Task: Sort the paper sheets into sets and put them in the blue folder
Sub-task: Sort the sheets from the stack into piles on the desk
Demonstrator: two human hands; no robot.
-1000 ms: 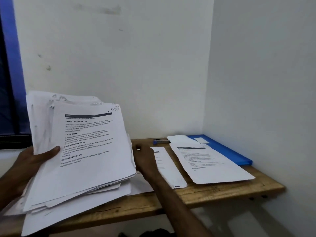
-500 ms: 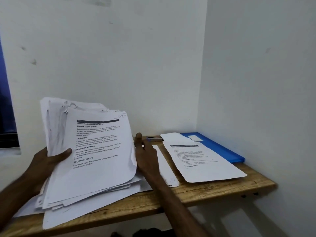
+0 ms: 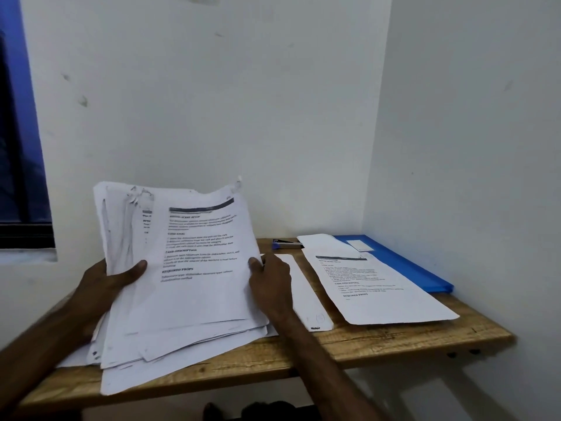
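- Head view: left hand [image 3: 103, 287], lower left of centre, fingers [image 3: 133, 268] clamp the paper stack [image 3: 182, 299] at its left edge. Thumb is on the front, the rest are hidden behind.
- Right hand [image 3: 273, 284], centre frame: thumb on the right edge of the top sheet [image 3: 200, 253], other fingers behind the pages. Reads as a pinch, likely to peel that page off for sorting.
- Stack is tilted up toward the camera with its bottom edge on the counter [image 3: 394, 338]. Probably so the headings are readable while the wood takes the weight.
- Pages are thin white printed paper, limp, dog-eared and torn at the top left, with unevenly fanned edges. Expect them to slide on each other.
- Just right of the right hand, a white sheet [image 3: 306, 293] lies flat. Further right, a printed sheet [image 3: 379, 287] lies partly over the blue folder [image 3: 403, 262]; probably a started set.
- Blue folder is flat smooth plastic, looks closed, right of centre in the wall corner.
- Stapler [image 3: 287, 244] sits by the wall, centre.
- Counter is rough bare wood.
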